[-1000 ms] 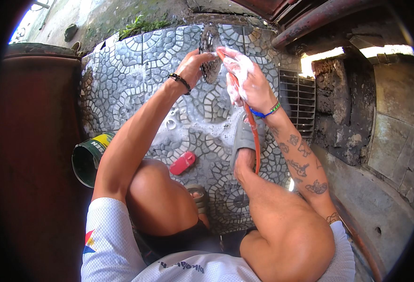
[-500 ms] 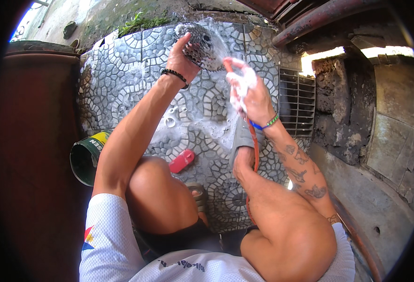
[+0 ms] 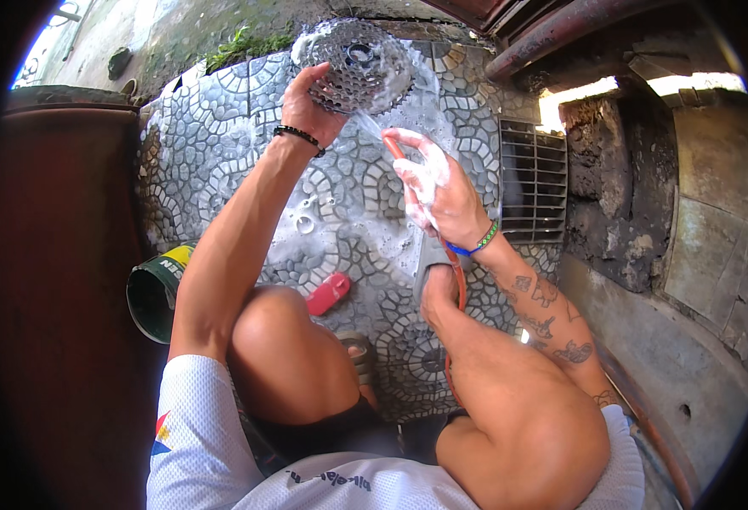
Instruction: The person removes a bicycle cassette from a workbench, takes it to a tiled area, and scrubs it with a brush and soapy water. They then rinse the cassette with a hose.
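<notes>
A silver bicycle cassette (image 3: 353,72) with suds on it is held up over the wet paving by my left hand (image 3: 313,109), its thumb on the face and the fingers behind. My right hand (image 3: 442,183), coated in white foam, grips an orange hose (image 3: 393,148) close to its end. From the hose end a jet of water (image 3: 369,126) strikes the cassette's lower edge. The hose trails down past my right foot's grey shoe (image 3: 433,255) and behind my leg.
A pink brush-like block (image 3: 328,293) lies on the stone-patterned floor (image 3: 246,191) amid suds. A dark green bucket (image 3: 155,293) rests tipped at the left. A metal drain grate (image 3: 533,183) sits at the right, beside a concrete ledge (image 3: 646,348). A rusty pipe (image 3: 569,36) crosses the far right.
The cassette has turned from edge-on tilt to show its broad toothed face. My right hand with the hose has drawn slightly left and nearer, now spraying at the cassette's lower edge.
</notes>
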A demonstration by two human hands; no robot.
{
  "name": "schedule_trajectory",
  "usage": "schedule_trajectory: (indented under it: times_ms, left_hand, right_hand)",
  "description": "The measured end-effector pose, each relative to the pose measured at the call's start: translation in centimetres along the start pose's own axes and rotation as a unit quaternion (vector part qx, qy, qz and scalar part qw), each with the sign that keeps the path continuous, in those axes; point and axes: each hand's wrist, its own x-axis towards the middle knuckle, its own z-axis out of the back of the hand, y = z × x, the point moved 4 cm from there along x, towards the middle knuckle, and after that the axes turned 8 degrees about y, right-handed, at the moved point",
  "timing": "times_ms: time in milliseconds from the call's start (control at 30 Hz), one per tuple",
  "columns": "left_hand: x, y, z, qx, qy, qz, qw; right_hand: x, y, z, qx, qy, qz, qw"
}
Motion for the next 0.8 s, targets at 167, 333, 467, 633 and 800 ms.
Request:
schedule_trajectory:
  times_ms: [167,333,467,633,800]
  left_hand:
    - [-0.3,-0.1,0.2,0.034,-0.027,-0.016,0.999]
    - [-0.2,-0.6,1.1,0.031,-0.008,0.006,0.999]
    - [-0.2,0.0,0.9,0.035,0.01,0.021,0.999]
    - [0.6,0.5,1.8,0.074,0.046,0.043,0.995]
    - [0.8,0.3,3.5,0.137,0.119,0.085,0.98]
  right_hand:
    - [-0.4,-0.3,0.7,-0.035,0.016,0.02,0.999]
    - [-0.1,0.5,1.9,0.008,-0.086,0.03,0.996]
    - [-0.5,0.5,1.3,-0.003,-0.084,0.037,0.996]
    - [-1.0,1.3,1.4,0.003,-0.077,0.03,0.997]
    - [-0.5,2.0,0.7,-0.006,0.0,0.024,1.0]
